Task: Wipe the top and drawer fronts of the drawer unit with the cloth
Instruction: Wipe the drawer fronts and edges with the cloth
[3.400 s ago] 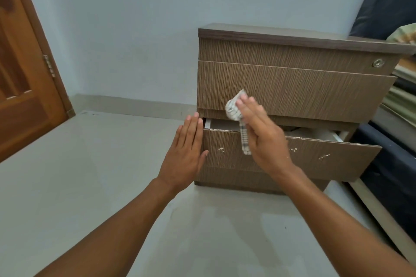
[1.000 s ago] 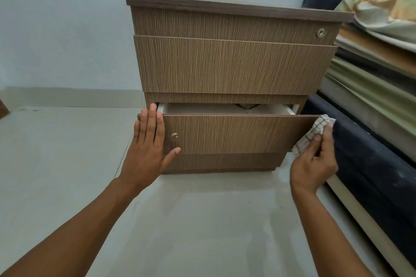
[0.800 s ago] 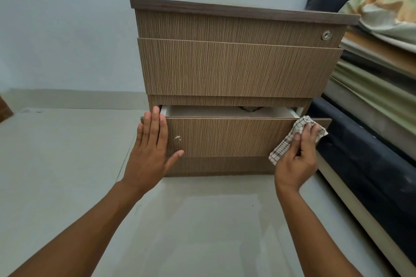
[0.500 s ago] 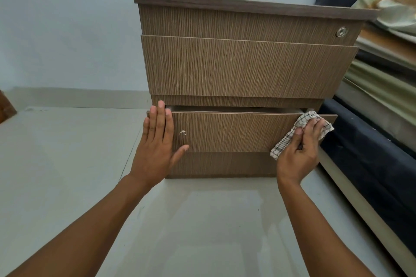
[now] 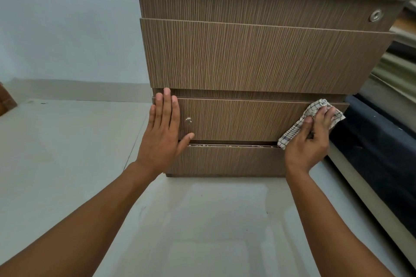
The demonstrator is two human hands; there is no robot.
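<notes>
A brown wood-grain drawer unit (image 5: 258,56) fills the upper middle of the view, with a darker top edge and a round lock at its upper right. My left hand (image 5: 165,132) lies flat, fingers straight, on the left end of the lower drawer front (image 5: 236,119), which is nearly flush with the unit. My right hand (image 5: 311,139) presses a white checked cloth (image 5: 292,132) against the right end of that same front, thumb and fingers over the cloth. A small white mark shows on the front near my left hand.
A pale tiled floor (image 5: 202,220) spreads in front of the unit. A dark mattress or bed base (image 5: 378,141) runs along the right, with folded bedding stacked above it. A blue-white wall stands behind, and a wooden door corner (image 5: 5,99) shows at far left.
The lower drawer, open a second ago, has been pushed in by both hands. My right hand with the cloth moved from the drawer's right corner onto its front. The view moved closer.
</notes>
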